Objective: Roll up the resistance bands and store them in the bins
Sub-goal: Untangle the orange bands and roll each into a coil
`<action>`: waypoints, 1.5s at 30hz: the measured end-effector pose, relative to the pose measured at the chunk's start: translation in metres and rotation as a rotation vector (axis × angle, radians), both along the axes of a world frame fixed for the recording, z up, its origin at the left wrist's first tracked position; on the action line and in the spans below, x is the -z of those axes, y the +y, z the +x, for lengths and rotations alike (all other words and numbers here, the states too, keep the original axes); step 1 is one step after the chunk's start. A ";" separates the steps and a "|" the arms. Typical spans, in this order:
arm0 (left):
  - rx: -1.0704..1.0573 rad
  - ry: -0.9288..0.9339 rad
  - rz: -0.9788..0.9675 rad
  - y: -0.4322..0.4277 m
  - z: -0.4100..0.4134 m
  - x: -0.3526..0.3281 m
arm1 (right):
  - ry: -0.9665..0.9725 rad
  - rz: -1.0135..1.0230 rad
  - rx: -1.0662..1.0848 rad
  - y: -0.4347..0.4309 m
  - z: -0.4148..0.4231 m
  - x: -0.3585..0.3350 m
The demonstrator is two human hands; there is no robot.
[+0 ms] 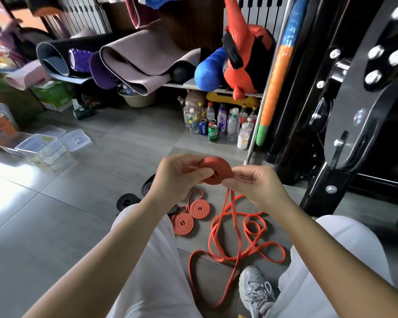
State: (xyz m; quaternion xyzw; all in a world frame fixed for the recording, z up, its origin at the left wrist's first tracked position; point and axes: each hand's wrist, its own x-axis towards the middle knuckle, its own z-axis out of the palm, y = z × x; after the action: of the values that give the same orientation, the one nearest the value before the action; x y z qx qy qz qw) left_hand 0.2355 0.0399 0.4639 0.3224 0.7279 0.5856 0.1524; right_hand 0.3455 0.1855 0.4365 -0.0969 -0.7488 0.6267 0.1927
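While left hand point(177, 177) grips the roll point(216, 167), right hand point(255, 184) pinches its edge.

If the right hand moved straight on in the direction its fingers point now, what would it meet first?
Most likely the half-rolled orange band, which the left hand holds right in front of the right hand; the left hand lies just beyond it. Depth is hard to judge.

A half-rolled orange band point(216, 172) is held aloft — its loose tail point(235, 228) tangles on the floor point(78, 214). Two orange coils point(200, 208) lie flat beside black coils point(126, 201); clear bins point(38, 145) sit well apart.
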 end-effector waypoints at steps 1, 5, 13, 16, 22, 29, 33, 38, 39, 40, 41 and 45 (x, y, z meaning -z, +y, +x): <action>-0.017 -0.103 0.080 0.000 0.002 0.001 | 0.013 -0.031 0.007 -0.001 -0.001 0.000; 0.032 -0.476 0.319 0.002 0.008 0.005 | 0.056 -0.088 0.040 -0.008 -0.007 0.002; 0.012 -0.079 -0.064 -0.007 -0.001 0.017 | -0.037 0.122 0.093 -0.006 -0.005 0.007; 0.163 0.595 -0.416 -0.011 -0.007 0.006 | -0.179 0.302 0.081 -0.002 -0.004 0.011; 0.265 0.785 -0.737 -0.002 -0.001 -0.007 | -0.242 0.564 -0.028 -0.006 -0.005 0.002; 0.054 0.476 -0.398 -0.005 -0.001 -0.009 | -0.131 0.172 0.019 0.002 0.002 0.000; -0.032 0.162 -0.171 -0.006 -0.003 -0.002 | -0.077 0.062 0.014 0.001 0.002 -0.001; -0.053 -0.301 0.113 -0.002 0.006 0.001 | -0.021 -0.005 0.015 -0.004 -0.001 0.005; -0.038 -0.389 0.168 -0.001 0.008 0.002 | -0.008 -0.010 0.024 -0.006 -0.002 0.006; -0.017 -0.469 0.220 0.000 0.010 0.005 | 0.010 -0.022 0.038 -0.008 -0.003 0.006; -0.002 -0.542 0.265 0.002 0.012 0.007 | 0.032 -0.038 0.061 -0.009 -0.004 0.006; 0.017 -0.741 0.326 0.006 0.018 0.015 | 0.082 -0.072 0.123 -0.011 -0.007 0.008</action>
State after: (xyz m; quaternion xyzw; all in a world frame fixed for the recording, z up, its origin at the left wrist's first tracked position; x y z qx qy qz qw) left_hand 0.2540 0.0454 0.4492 0.1153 0.5185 0.7688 0.3560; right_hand 0.3383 0.1744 0.4283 -0.1238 -0.7098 0.6439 0.2574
